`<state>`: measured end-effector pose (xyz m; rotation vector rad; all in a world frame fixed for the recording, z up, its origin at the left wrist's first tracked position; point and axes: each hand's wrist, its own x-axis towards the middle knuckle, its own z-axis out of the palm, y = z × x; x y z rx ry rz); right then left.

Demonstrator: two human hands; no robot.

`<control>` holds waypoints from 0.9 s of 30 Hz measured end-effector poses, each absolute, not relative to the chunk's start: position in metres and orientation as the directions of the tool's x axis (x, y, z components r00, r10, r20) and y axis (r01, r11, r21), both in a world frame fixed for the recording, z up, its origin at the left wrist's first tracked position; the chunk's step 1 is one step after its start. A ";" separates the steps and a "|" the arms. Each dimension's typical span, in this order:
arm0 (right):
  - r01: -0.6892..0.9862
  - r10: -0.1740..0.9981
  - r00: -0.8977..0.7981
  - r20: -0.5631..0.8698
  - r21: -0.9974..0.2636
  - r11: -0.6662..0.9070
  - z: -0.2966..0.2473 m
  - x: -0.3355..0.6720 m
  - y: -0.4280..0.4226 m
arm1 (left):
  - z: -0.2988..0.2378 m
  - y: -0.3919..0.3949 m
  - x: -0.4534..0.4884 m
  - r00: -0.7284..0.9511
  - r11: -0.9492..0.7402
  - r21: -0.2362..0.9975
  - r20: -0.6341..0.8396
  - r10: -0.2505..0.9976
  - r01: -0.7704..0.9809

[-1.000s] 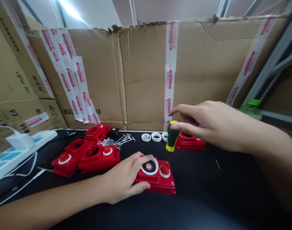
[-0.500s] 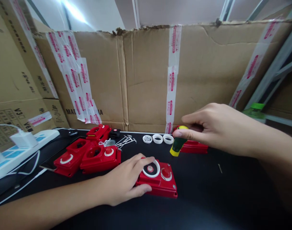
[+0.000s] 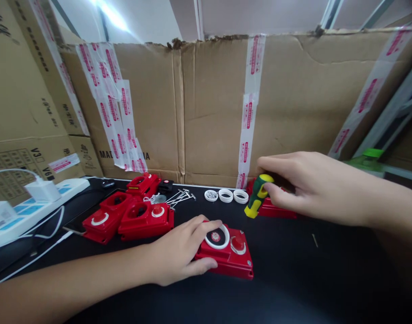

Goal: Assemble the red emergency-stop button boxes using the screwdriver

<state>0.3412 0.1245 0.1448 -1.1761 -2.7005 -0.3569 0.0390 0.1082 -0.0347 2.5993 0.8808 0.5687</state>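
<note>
My left hand (image 3: pixel 180 254) grips the left side of a red alarm box (image 3: pixel 231 256) on the black table, with the forefinger on its white ring around a black disc. A red button sits to the right of that ring. My right hand (image 3: pixel 305 184) is closed on a green and yellow screwdriver handle (image 3: pixel 256 195), tilted with the yellow end pointing down and left. Under that hand lies another red box (image 3: pixel 276 209).
Several red boxes (image 3: pixel 129 216) lie at the left, with long screws (image 3: pixel 180 196) and three white rings (image 3: pixel 226 195) behind. A white power strip (image 3: pixel 33 204) with plugs sits far left. Taped cardboard walls (image 3: pixel 209 112) close the back. A green bottle cap (image 3: pixel 373 155) shows at right.
My right hand has closed on the screwdriver handle and tipped it from upright to a slant, lifting it a little. My left hand kept its hold on the box.
</note>
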 end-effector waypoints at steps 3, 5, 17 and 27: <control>0.748 0.714 -0.663 0.227 0.152 0.646 0.145 0.340 0.125 | -0.033 0.108 0.039 0.731 -0.748 0.434 0.249 0.635 0.502; 0.754 0.723 -0.656 0.215 0.149 0.640 0.144 0.339 0.126 | -0.033 0.108 0.039 0.729 -0.749 0.439 0.258 0.634 0.496; 0.740 0.696 -0.670 0.260 0.148 0.656 0.138 0.339 0.127 | -0.034 0.108 0.040 0.732 -0.749 0.443 0.255 0.632 0.493; 0.825 0.773 -0.562 0.295 0.127 0.551 0.134 0.338 0.132 | -0.034 0.108 0.040 0.730 -0.748 0.439 0.254 0.635 0.498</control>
